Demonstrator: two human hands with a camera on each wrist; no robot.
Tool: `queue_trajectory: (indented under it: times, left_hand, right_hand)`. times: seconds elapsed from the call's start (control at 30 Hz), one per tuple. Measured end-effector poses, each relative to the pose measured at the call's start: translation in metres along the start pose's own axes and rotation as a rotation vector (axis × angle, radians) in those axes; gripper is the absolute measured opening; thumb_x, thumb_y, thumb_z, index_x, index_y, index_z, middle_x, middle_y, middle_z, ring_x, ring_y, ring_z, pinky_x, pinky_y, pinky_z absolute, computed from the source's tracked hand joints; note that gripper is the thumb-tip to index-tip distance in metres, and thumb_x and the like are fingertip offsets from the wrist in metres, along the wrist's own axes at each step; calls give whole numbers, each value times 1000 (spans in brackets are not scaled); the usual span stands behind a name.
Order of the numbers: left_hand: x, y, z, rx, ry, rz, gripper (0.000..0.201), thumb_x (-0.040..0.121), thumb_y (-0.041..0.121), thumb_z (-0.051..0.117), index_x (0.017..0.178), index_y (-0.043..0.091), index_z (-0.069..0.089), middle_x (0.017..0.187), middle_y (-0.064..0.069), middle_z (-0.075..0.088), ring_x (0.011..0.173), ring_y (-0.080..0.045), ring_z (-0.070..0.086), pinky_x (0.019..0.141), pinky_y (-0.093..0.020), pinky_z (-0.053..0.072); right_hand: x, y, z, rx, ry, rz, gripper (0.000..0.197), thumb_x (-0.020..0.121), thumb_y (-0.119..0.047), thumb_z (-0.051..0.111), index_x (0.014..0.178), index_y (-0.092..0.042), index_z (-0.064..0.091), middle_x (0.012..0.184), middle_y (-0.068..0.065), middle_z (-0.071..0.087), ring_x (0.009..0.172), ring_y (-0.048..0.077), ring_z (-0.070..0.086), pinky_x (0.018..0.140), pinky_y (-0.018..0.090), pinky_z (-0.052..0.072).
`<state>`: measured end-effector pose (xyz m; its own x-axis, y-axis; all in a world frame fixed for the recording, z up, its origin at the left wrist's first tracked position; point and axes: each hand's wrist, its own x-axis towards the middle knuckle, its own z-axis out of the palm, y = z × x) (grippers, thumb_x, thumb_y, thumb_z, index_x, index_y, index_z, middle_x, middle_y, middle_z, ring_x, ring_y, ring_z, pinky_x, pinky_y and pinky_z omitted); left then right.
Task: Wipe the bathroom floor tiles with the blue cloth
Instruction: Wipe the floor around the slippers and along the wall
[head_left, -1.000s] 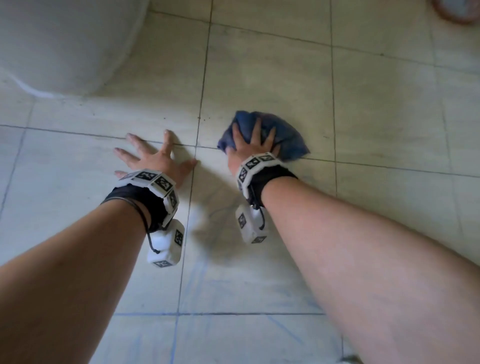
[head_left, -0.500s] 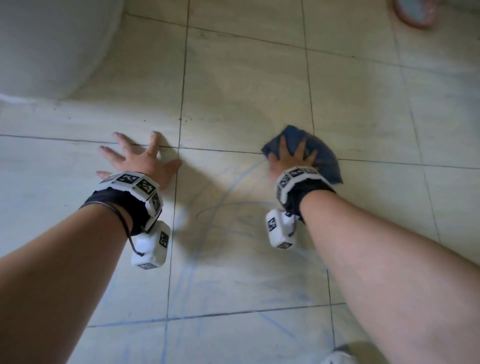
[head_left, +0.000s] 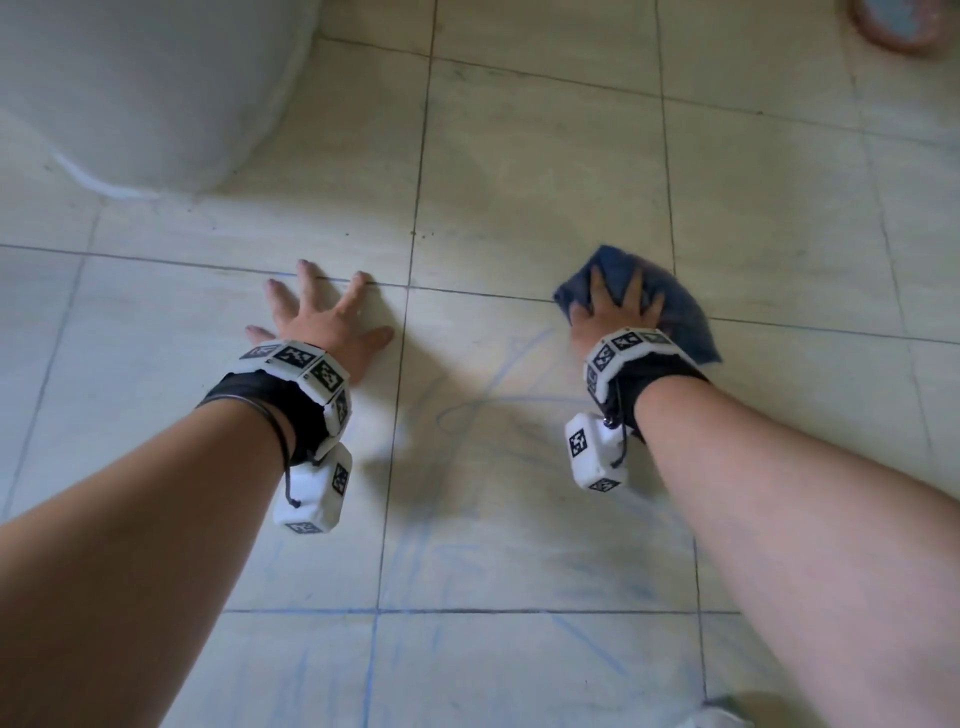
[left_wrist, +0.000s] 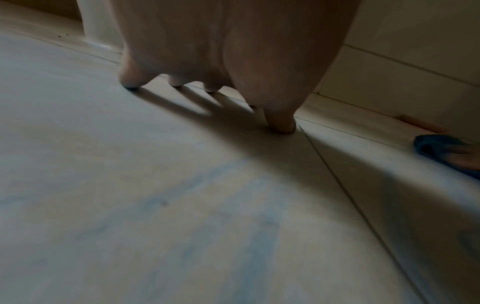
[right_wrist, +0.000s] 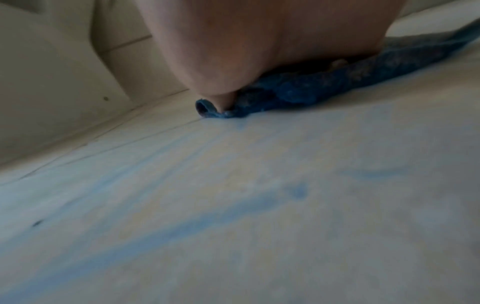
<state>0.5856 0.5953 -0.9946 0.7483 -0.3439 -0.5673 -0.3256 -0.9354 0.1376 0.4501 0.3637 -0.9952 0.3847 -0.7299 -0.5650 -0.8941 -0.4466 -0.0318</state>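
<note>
A crumpled blue cloth (head_left: 675, 296) lies on the pale floor tiles (head_left: 545, 182), over a grout line right of centre. My right hand (head_left: 615, 306) presses flat on it with spread, straight fingers; in the right wrist view the cloth (right_wrist: 324, 88) bunches under the palm and the thumb (right_wrist: 221, 96) sits on its edge. My left hand (head_left: 322, 317) rests flat on the tile to the left, fingers splayed, holding nothing; its fingertips (left_wrist: 130, 82) touch the floor. The cloth (left_wrist: 436, 148) also shows at the far right of the left wrist view. Blue streaks (head_left: 493, 395) mark the tile between my arms.
A white rounded fixture base (head_left: 145, 88) stands at the back left. A reddish round object (head_left: 904, 26) sits at the top right corner. Tiled wall base (left_wrist: 405, 67) rises behind the floor. A pale object (head_left: 722, 717) shows at the bottom edge.
My right hand has slid the blue cloth to the right, away from the left hand, leaving blue streaks behind. The left hand stays planted on the tile.
</note>
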Motion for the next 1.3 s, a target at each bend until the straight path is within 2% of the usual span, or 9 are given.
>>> queue_trajectory:
  times: [0.13, 0.3, 0.43, 0.5, 0.63, 0.7, 0.9, 1.0, 1.3]
  left_hand:
    - [0, -3, 3, 5, 24, 23, 65, 95, 63, 44, 151, 51, 12, 164, 0, -17, 149, -40, -15, 111, -74, 9]
    - [0, -4, 5, 9, 23, 27, 67, 94, 66, 43, 151, 53, 9, 164, 1, -18, 149, -40, -16, 112, -74, 7]
    - [-1, -8, 2, 17, 25, 40, 68, 94, 65, 43, 152, 53, 8, 164, 2, -18, 150, -38, -15, 113, -72, 9]
    - [-2, -11, 1, 18, 21, 45, 69, 95, 64, 43, 153, 51, 8, 165, 2, -17, 150, -36, -15, 114, -71, 10]
    - [-5, -11, 0, 21, 17, 46, 69, 96, 62, 44, 153, 49, 9, 165, 2, -14, 150, -34, -13, 113, -72, 12]
    - [-5, -8, -1, 6, -2, 31, 69, 97, 60, 45, 154, 48, 8, 165, 1, -16, 150, -35, -15, 112, -73, 11]
    - [-3, 4, 3, -21, 16, 5, 59, 99, 57, 42, 150, 50, 13, 164, 0, -17, 149, -41, -16, 113, -73, 7]
    - [-1, 17, 6, 11, 10, 46, 59, 99, 57, 38, 151, 52, 9, 164, 0, -20, 149, -41, -17, 113, -72, 4]
    - [-3, 87, 21, 88, -21, 192, 63, 98, 58, 41, 152, 49, 9, 164, -2, -21, 148, -44, -17, 112, -73, 4]
  right_hand:
    - [-12, -10, 8, 11, 22, 0, 56, 104, -44, 27, 153, -44, 1, 162, 1, -20, 147, 38, -15, 117, 60, 1]
    - [-75, -67, 58, -82, 40, -403, 56, 101, -48, 33, 152, -47, 10, 163, 0, -14, 147, 39, -12, 114, 64, 0]
    - [-79, -72, 63, -144, -18, -508, 57, 100, -51, 33, 151, -50, 6, 162, -8, -15, 147, 33, -17, 115, 60, -3]
    - [-64, -54, 54, -146, 15, -452, 55, 101, -49, 30, 151, -50, 7, 163, -8, -11, 148, 31, -13, 115, 60, -1]
    - [-31, -11, 26, -101, 56, -152, 54, 103, -46, 27, 152, -47, 5, 163, -5, -14, 149, 34, -10, 117, 58, 7]
    - [-28, -7, 23, -97, 57, -113, 55, 103, -44, 27, 153, -45, 4, 163, -3, -15, 148, 36, -9, 117, 59, 8]
    - [-66, -39, 57, -108, 55, -397, 56, 101, -44, 34, 152, -46, 10, 163, -3, -10, 148, 36, -11, 117, 58, 4]
    - [-58, -22, 50, -100, 42, -382, 56, 101, -42, 34, 152, -47, 10, 163, -6, -10, 148, 32, -12, 118, 56, 3]
    - [-18, 100, 11, 48, 32, 179, 57, 104, -42, 28, 154, -42, -2, 163, 1, -15, 149, 33, -10, 119, 55, 4]
